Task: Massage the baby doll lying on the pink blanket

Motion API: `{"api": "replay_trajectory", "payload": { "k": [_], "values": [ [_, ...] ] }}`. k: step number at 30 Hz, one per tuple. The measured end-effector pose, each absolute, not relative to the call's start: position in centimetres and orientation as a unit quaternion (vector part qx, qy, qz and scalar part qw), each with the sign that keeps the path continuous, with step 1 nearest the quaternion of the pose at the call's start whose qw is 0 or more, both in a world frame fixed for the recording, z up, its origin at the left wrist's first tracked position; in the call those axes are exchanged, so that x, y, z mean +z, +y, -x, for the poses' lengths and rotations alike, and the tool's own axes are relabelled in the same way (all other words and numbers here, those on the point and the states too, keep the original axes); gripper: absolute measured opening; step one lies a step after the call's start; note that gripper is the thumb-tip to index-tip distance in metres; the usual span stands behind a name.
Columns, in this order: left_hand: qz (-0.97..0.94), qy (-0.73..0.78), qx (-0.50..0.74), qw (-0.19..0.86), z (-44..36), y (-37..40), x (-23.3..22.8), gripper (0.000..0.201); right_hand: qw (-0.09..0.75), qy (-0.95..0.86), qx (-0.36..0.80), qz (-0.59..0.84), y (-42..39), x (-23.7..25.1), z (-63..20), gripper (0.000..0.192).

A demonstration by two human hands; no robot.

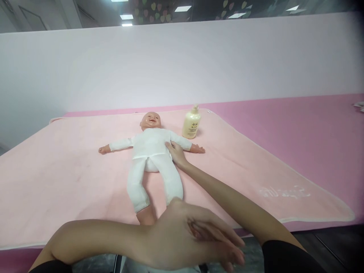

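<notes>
A baby doll (152,144) with a white cloth body lies face up on a light pink blanket (71,178), its arms spread wide. My right hand (176,154) is closed against the side of the doll's torso, just below its arm; part of the fingers is hidden there. In the foreground my left hand (196,235) is raised near the doll's feet, with its fingers stretched out to the right and nothing visible in them. It covers one of the doll's feet. Beyond the doll's arm stands a pale yellow pump bottle (191,124), upright and apart from both hands.
The blanket lies over a pink table surface (298,140). A white wall panel (182,64) rises behind the table. At the far right edge sits a small white object (360,106), partly cut off. The blanket's front edge runs along the table's near side.
</notes>
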State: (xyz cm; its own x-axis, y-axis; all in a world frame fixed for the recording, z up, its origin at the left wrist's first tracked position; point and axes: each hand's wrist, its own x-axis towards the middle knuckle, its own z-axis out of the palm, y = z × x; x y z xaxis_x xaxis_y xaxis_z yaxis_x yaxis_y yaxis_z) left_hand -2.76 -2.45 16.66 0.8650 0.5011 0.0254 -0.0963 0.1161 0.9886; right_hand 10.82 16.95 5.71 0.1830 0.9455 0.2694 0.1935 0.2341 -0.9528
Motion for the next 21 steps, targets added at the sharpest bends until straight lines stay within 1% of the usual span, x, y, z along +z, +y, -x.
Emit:
{"api": "replay_trajectory", "payload": {
  "k": [2,4,6,9,11,12,13,16,18,21],
  "values": [
    [-0.549,0.21,0.196,0.785,2.5,-2.3,17.3,0.031,0.564,-0.545,0.332,0.524,16.9,5.7,-10.8,0.04],
    [-0.493,0.241,0.216,0.808,2.2,-1.9,17.4,0.031,0.562,-0.546,0.33,0.527,17.0,5.7,-10.8,0.04],
    [-0.457,0.262,0.239,0.816,2.0,-1.6,17.3,0.032,0.559,-0.546,0.327,0.531,17.0,5.7,-10.9,0.04],
    [-0.464,0.262,0.296,0.793,1.9,-1.1,17.1,0.026,0.561,-0.549,0.326,0.527,16.9,5.8,-10.8,0.04],
    [-0.523,0.235,0.384,0.724,1.8,-0.7,16.9,0.015,0.56,-0.551,0.322,0.528,16.8,5.9,-10.8,0.041],
    [-0.564,0.209,0.435,0.671,1.8,-0.5,16.9,0.008,0.559,-0.551,0.322,0.53,16.8,5.9,-10.8,0.041],
    [-0.604,0.178,0.481,0.609,1.9,-0.3,16.9,0.005,0.559,-0.549,0.323,0.531,16.8,5.9,-10.8,0.041],
    [-0.685,0.078,0.569,0.449,2.0,0.2,16.9,0.016,0.559,-0.545,0.328,0.531,17.0,5.8,-10.8,0.039],
    [-0.703,0.041,0.585,0.402,2.1,0.2,16.8,0.019,0.562,-0.544,0.328,0.529,17.1,5.5,-10.8,0.038],
    [-0.706,0.023,0.59,0.39,2.2,-0.2,16.5,0.023,0.566,-0.543,0.329,0.527,17.3,5.3,-10.8,0.038]
  ]
}}
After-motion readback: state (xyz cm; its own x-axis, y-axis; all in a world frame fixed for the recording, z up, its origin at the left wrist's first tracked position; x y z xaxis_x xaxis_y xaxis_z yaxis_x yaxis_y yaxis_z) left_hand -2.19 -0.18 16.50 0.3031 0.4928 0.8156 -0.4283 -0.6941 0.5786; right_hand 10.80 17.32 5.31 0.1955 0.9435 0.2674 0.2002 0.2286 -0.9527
